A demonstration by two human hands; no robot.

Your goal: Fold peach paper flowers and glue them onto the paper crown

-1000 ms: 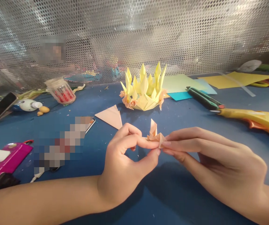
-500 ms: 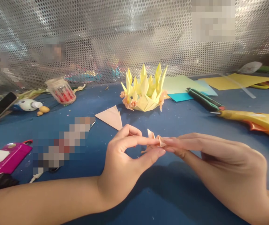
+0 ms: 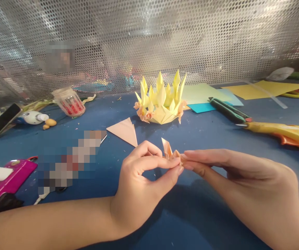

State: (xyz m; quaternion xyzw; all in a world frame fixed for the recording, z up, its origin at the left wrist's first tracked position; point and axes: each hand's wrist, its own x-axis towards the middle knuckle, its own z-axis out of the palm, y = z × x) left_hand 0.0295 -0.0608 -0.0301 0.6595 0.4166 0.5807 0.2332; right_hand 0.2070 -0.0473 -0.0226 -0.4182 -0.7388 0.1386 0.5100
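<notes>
I see blue surface point(image 3: 185, 224) from the wrists out past the fingertips. The right hand point(image 3: 256, 187) and left hand point(image 3: 141, 187) face each other; beyond them, with room between, stands the yellow crown point(image 3: 161, 113). Both sets of fingers clamp the folded paper point(image 3: 167, 150) between them; it juts up and leftward, long axis unclear to me.

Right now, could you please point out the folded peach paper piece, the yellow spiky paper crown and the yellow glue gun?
Folded peach paper piece point(image 3: 167, 148), head view: its raised flap.
Yellow spiky paper crown point(image 3: 161, 96), head view: its front middle spike.
Yellow glue gun point(image 3: 291, 131), head view: its body.
</notes>
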